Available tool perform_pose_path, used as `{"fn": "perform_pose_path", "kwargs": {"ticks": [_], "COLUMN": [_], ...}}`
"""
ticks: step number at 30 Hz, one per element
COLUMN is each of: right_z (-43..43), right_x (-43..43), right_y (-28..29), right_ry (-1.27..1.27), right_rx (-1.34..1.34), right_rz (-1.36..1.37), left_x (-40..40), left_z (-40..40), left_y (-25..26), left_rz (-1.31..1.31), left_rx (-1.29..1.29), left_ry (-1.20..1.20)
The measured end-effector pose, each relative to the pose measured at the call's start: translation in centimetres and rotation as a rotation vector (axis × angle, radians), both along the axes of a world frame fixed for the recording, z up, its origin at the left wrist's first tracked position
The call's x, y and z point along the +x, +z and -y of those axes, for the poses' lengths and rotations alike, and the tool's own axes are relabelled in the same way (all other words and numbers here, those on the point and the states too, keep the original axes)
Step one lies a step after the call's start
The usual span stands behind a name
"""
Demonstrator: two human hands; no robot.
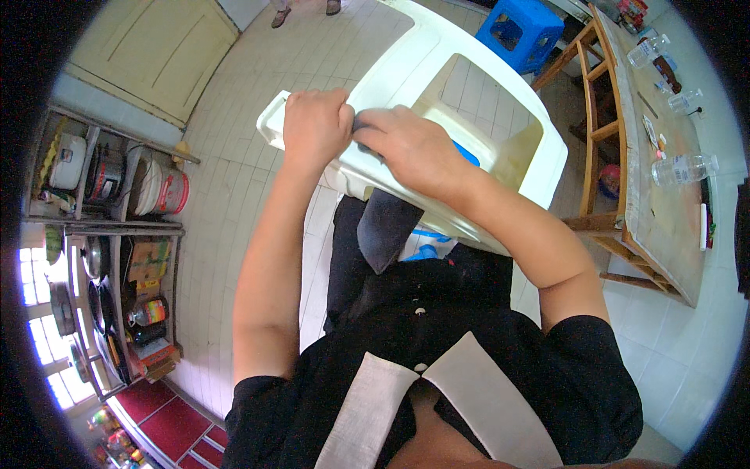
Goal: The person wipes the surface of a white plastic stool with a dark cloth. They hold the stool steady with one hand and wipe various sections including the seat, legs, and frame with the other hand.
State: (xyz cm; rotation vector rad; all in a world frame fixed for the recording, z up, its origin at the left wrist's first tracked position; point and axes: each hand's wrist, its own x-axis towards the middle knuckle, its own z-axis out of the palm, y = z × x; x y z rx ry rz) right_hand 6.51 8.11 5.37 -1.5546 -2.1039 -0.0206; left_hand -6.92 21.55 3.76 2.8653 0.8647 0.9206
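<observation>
A white plastic frame (445,32), perhaps part of a chair or stand, stands before me with a large opening. My left hand (316,126) is closed in a fist over its left end. Close beside it, my right hand (413,149) rests on the rail with grey cloth (364,129) under its fingers. Below the rail, a darker grey cloth (387,228) hangs to a point; whether the two are one piece is hidden. Through the frame a blue thing (466,153) shows, and more blue plastic (430,252) lies lower down near my legs.
On my right is a wooden table (656,205) with several plastic bottles (682,170). A blue plastic stool (521,35) stands behind the frame. Shelves (126,228) with pots and buckets line the left, below a cream door (155,53). Another person's shoes (281,17) are at the top.
</observation>
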Motion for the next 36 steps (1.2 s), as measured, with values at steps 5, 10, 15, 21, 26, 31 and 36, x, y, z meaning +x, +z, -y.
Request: {"fn": "perform_pose_path", "kwargs": {"ticks": [5, 10, 15, 21, 26, 31, 36], "right_z": [-0.1, 0.4, 0.5, -0.6, -3.0, -4.0, -2.0], "right_x": [0.2, 0.2, 0.9, 3.7, 7.2, 8.3, 4.4], "right_y": [0.3, 0.1, -0.7, -1.6, -2.9, -1.6, -0.8], "right_ry": [-0.045, -0.119, -0.147, -0.305, -0.402, -0.448, -0.213], "right_rx": [0.01, 0.023, 0.052, 0.017, 0.158, 0.119, -0.011], "right_rz": [-0.012, 0.004, -0.067, -0.121, -0.042, 0.025, 0.044], "left_x": [-0.1, 0.0, -0.2, -0.1, -0.1, 0.0, 0.1], "left_z": [0.0, 0.0, 0.3, 0.2, 0.1, 0.0, -0.1], "left_y": [-0.1, -0.1, 0.1, 0.2, 0.5, 0.2, -0.2], "left_rz": [0.041, 0.072, 0.035, 0.004, 0.022, -0.005, -0.002], "left_rx": [0.005, 0.005, 0.022, -0.012, -0.074, -0.037, -0.047], "left_ry": [0.0, -0.021, -0.001, -0.007, -0.014, 0.025, 0.017]}}
